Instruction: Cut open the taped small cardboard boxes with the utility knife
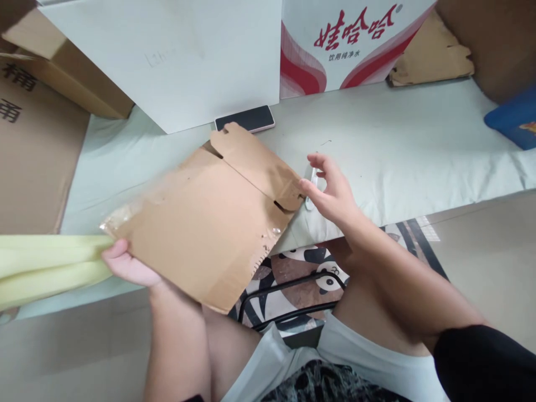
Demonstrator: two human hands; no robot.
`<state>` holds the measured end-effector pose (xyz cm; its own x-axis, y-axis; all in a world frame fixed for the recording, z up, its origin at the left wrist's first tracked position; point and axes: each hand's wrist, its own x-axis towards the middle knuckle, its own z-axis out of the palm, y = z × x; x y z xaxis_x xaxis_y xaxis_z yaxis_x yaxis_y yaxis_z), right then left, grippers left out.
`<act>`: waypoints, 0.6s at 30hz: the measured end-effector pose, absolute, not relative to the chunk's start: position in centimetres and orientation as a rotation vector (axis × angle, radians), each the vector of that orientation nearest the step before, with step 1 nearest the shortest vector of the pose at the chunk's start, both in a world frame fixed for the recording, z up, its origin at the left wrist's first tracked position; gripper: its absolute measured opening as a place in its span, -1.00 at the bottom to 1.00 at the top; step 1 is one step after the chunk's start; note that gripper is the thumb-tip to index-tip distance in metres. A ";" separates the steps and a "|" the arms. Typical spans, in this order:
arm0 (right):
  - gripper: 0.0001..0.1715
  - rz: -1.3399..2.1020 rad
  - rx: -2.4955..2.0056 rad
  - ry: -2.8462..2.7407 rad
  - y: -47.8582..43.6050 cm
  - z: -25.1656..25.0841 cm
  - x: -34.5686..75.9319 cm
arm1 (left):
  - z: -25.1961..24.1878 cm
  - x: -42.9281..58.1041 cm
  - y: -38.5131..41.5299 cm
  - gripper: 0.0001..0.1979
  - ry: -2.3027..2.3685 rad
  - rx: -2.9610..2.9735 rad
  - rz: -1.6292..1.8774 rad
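My left hand (129,263) grips the lower left corner of a flattened piece of brown cardboard (188,223), thumb on top. The cardboard is tilted above the bench, with a slotted flap on its far side, a ragged torn edge at lower right and shiny clear tape at the left corner. My right hand (333,192) is at the flap's right end, fingers curved and apart, the thumb tip at the cardboard's edge. Behind that thumb shows a slim whitish object (310,204); its kind is unclear, and it seems to lie on the cloth.
A pale green cloth (402,151) covers the bench. A phone (247,118) lies by a large white box (176,61). Beyond are a red-and-white water carton (355,44), folded cardboard (435,56) and a blue item (515,117). Yellow fabric (50,268) and brown cartons (33,151) are left.
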<state>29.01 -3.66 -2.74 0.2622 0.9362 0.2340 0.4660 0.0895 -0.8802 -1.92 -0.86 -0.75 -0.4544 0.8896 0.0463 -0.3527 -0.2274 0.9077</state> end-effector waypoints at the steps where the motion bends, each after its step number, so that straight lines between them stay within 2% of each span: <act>1: -0.36 0.722 -1.555 -1.303 -3.4 -3.0 29.5 | -0.6 -2.1 -1.0 -0.61 1.128 0.739 1.791; 4: -0.39 1.084 -1.517 -1.180 -2.9 -3.3 30.6 | -0.2 -2.2 -1.8 -0.56 1.147 0.764 1.686; 7: -0.47 1.241 -1.449 -1.080 -2.7 -2.9 31.1 | 0.0 -2.3 -2.6 -0.52 1.106 0.824 1.591; 15: -0.39 1.919 -1.157 -1.004 -3.6 -1.7 30.7 | 0.0 -1.8 -2.9 -0.52 0.968 0.769 1.624; 18: -0.41 2.012 -1.089 -0.985 -3.8 -1.4 30.9 | 0.4 -1.0 -3.5 -0.49 0.916 0.718 1.574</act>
